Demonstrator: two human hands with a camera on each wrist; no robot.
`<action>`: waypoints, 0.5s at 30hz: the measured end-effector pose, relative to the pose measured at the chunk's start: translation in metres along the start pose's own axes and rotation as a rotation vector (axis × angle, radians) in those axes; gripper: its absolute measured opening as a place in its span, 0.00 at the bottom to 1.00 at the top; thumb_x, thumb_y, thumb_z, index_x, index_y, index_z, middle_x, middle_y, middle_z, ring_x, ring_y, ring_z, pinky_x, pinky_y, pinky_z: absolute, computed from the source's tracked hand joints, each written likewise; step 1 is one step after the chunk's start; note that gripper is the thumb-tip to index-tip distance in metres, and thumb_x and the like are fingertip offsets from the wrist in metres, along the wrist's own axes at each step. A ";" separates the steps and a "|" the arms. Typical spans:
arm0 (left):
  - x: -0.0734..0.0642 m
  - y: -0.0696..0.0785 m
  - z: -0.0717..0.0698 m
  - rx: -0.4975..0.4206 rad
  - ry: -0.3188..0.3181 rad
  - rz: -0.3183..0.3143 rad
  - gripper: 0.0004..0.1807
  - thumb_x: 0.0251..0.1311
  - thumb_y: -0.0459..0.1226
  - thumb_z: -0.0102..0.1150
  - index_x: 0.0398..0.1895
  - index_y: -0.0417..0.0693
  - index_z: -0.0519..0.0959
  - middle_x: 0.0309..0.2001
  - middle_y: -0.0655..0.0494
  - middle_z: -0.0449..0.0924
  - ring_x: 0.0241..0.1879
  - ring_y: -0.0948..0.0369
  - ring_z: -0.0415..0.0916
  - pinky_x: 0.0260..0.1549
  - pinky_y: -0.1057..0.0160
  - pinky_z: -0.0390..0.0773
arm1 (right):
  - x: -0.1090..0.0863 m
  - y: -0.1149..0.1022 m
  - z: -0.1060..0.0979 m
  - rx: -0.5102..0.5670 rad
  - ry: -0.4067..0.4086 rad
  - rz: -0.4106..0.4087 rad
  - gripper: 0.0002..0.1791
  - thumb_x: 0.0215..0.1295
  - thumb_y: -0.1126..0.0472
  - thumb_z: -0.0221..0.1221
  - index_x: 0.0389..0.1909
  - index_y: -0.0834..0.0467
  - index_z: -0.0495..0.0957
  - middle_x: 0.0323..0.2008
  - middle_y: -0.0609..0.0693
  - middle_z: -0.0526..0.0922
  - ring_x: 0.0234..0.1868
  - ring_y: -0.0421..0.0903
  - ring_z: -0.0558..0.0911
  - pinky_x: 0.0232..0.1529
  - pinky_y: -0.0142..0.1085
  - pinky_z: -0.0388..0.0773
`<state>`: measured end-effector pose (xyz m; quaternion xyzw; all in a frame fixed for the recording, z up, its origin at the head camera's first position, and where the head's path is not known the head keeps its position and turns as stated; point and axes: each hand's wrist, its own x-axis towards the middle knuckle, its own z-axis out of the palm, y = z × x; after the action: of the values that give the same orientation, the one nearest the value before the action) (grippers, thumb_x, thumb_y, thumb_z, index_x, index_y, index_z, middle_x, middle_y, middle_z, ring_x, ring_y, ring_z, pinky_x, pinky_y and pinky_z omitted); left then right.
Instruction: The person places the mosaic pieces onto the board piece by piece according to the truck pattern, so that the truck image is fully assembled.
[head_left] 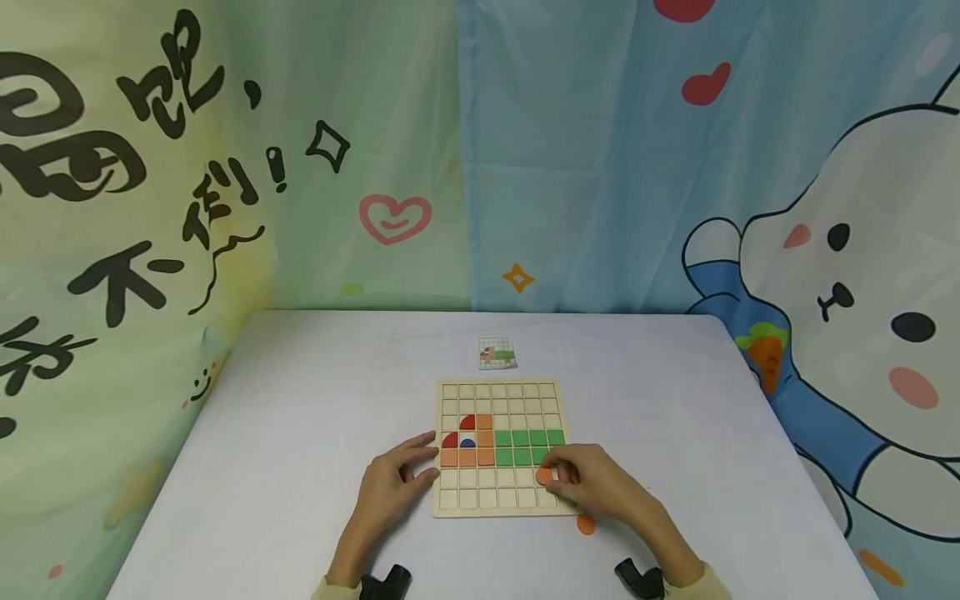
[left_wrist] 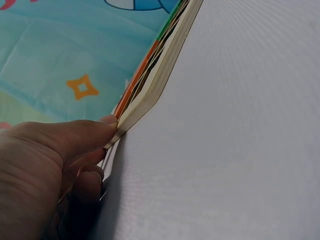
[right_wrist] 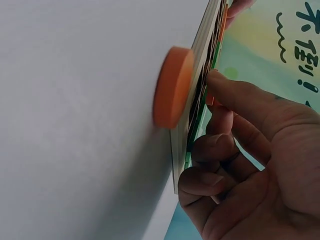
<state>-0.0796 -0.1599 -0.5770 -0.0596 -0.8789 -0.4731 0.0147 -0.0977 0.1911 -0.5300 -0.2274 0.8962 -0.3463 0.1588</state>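
A square wooden grid board (head_left: 487, 500) lies on the table. Orange squares (head_left: 467, 457) and green squares (head_left: 530, 438) fill some of its cells. Two red quarter-round pieces (head_left: 467, 422) and a blue half-round piece (head_left: 468, 443) sit at the left. My left hand (head_left: 393, 479) touches the board's left edge with thumb and fingertips. My right hand (head_left: 600, 479) pinches an orange disc (head_left: 544, 476) between thumb and index finger, over the board's lower right cells. Another orange disc (head_left: 586, 524) lies by the board's near right corner, large in the right wrist view.
Beyond the board lies a small pattern card (head_left: 497, 353) with a gridded picture. The white table (head_left: 300, 400) reaches back to a printed curtain (head_left: 555, 167). Black wrist devices (head_left: 386, 582) show at the near edge.
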 end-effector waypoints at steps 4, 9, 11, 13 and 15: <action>0.000 0.000 0.000 0.005 0.001 0.006 0.17 0.58 0.36 0.78 0.52 0.50 0.91 0.64 0.59 0.87 0.21 0.74 0.66 0.22 0.73 0.64 | 0.000 -0.003 0.000 -0.005 0.000 0.007 0.09 0.70 0.57 0.69 0.48 0.53 0.86 0.26 0.38 0.76 0.26 0.31 0.71 0.30 0.29 0.72; 0.000 -0.001 0.000 0.004 0.003 0.004 0.17 0.57 0.36 0.78 0.51 0.51 0.91 0.63 0.61 0.87 0.21 0.73 0.66 0.22 0.73 0.63 | 0.000 -0.005 -0.001 -0.002 0.002 0.004 0.08 0.71 0.58 0.69 0.47 0.54 0.86 0.26 0.38 0.77 0.26 0.31 0.71 0.30 0.28 0.72; 0.000 -0.002 0.000 0.000 0.004 0.005 0.17 0.58 0.36 0.78 0.51 0.51 0.91 0.63 0.60 0.87 0.21 0.73 0.66 0.22 0.73 0.63 | 0.000 -0.005 -0.001 -0.001 0.001 0.004 0.08 0.71 0.58 0.69 0.47 0.53 0.86 0.26 0.38 0.77 0.26 0.31 0.71 0.30 0.28 0.72; 0.000 -0.001 0.000 -0.001 0.004 0.007 0.17 0.58 0.36 0.78 0.51 0.51 0.91 0.63 0.60 0.87 0.21 0.73 0.66 0.22 0.73 0.63 | 0.000 -0.005 -0.001 0.001 0.000 0.004 0.08 0.71 0.58 0.69 0.47 0.54 0.86 0.26 0.38 0.77 0.26 0.31 0.71 0.30 0.28 0.72; 0.000 -0.002 0.000 -0.004 0.007 0.009 0.17 0.57 0.36 0.78 0.51 0.51 0.91 0.63 0.60 0.87 0.21 0.73 0.66 0.22 0.73 0.63 | 0.000 -0.005 -0.001 -0.001 0.000 0.004 0.08 0.71 0.58 0.69 0.47 0.54 0.87 0.26 0.38 0.77 0.26 0.31 0.71 0.30 0.28 0.72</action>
<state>-0.0799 -0.1604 -0.5786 -0.0619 -0.8777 -0.4749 0.0196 -0.0965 0.1885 -0.5259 -0.2258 0.8968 -0.3455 0.1591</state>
